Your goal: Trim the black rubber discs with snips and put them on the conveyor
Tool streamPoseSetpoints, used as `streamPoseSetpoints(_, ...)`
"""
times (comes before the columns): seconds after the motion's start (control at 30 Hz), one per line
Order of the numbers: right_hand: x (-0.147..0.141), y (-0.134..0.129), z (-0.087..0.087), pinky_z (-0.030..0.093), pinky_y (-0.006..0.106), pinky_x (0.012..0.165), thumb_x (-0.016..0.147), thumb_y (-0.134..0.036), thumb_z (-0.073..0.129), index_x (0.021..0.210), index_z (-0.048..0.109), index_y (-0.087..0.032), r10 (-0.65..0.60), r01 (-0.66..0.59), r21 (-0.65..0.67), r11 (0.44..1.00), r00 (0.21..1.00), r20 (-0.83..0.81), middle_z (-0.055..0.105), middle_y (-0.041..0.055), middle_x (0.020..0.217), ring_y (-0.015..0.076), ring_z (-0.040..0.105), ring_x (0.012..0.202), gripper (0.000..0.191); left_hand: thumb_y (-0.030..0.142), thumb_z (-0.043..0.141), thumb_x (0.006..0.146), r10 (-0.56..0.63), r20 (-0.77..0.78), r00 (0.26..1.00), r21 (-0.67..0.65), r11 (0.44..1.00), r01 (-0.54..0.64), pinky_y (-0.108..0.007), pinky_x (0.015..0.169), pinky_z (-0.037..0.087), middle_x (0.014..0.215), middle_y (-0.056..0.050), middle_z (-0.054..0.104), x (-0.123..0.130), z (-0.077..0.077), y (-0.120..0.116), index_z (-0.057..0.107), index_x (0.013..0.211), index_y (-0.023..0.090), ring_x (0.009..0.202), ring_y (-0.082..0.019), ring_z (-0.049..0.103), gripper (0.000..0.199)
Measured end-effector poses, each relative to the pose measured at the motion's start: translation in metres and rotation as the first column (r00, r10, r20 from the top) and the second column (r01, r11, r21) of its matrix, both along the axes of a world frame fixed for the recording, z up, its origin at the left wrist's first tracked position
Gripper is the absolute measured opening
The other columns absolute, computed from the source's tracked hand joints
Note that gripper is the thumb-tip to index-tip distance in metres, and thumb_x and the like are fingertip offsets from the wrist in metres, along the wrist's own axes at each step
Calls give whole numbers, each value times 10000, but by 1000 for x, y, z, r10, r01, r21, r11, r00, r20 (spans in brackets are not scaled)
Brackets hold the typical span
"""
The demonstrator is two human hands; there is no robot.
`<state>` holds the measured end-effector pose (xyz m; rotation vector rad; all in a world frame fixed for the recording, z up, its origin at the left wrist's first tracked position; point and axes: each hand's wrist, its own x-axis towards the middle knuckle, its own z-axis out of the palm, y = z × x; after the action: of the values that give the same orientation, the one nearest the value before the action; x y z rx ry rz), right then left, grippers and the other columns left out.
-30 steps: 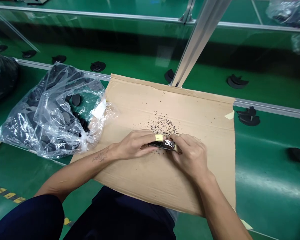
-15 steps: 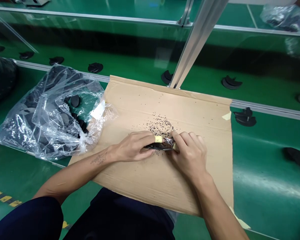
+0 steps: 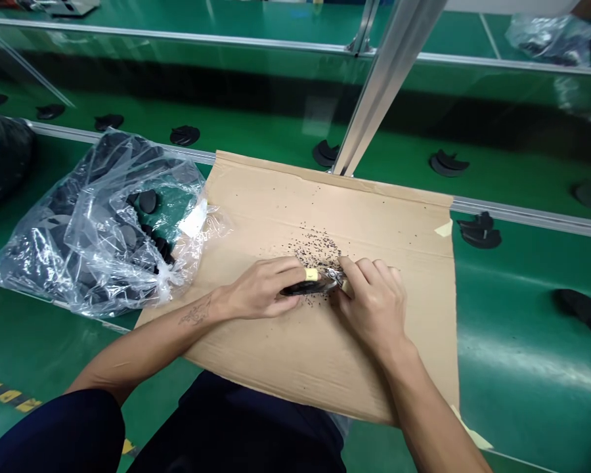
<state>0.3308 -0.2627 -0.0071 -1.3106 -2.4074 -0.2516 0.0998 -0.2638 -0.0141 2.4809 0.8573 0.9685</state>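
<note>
My left hand (image 3: 268, 286) is closed on a thin, curved black plastic part (image 3: 303, 288), held low over a cardboard sheet (image 3: 285, 358). Yellow tape (image 3: 311, 274) is wrapped round a fingertip of that hand. In my right hand (image 3: 374, 292) is a pair of small metal nippers (image 3: 333, 276), gripped with the jaws pointing left at the black part's edge. Most of the handles are hidden by my fingers. Tiny black scraps (image 3: 320, 243) lie scattered on the cardboard just beyond both hands.
Left of the cardboard lies a clear plastic bag (image 3: 93, 230) of black parts. Behind a metal rail, a green belt carries spaced black parts (image 3: 448, 163). An upright metal post (image 3: 389, 85) rises behind the cardboard. More black parts (image 3: 480, 230) lie to the right.
The black part has tilted in my left hand, showing more of its face. The nippers' jaws have shifted slightly at its edge. Parts on the belt have moved a little left.
</note>
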Motion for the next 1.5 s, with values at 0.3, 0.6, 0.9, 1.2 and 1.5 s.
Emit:
streamPoseSetpoints(0.3,3,3,-3,381,339,675,900,-123,536,1065,642,-205,-16,-41,-138,990,923,-385,642,45,829,208,544,759,212,128,542,907,19,76,997,-109,994,-11,-244,627,463,824,-14,564,-1,1,3,594,1163,162,727,-135,527,263)
streamPoseSetpoints(0.6,-4,0,4,373,319,640,903,-125,605,1003,626,-206,285,-314,12,949,846,-450,652,30,778,169,520,688,130,126,515,946,31,94,995,-6,1000,-30,-274,682,473,833,-29,610,3,0,5,599,1197,171,773,-155,545,268)
streamPoseSetpoints(0.9,-1,-2,0,335,316,648,862,-73,570,998,608,-205,260,-227,132,965,896,-360,634,25,754,170,499,701,193,614,339,1024,56,243,968,-244,970,5,-345,810,523,989,-114,699,-2,4,8,669,1198,157,888,-198,624,591)
streamPoseSetpoints(1.2,2,2,1,367,328,665,865,-34,524,1022,597,-217,324,-237,288,928,894,-310,622,21,734,181,512,705,252,300,607,973,172,101,980,-333,934,-129,-395,984,539,1142,-130,672,2,19,18,709,1082,162,1115,-224,635,203)
streamPoseSetpoints(1.5,-2,-3,0,333,329,652,880,3,439,959,615,-192,301,-218,258,941,887,-350,597,30,748,177,445,697,274,353,735,865,265,158,951,-473,866,-162,-343,879,587,1069,-122,726,-32,35,92,722,1002,122,996,-214,702,269)
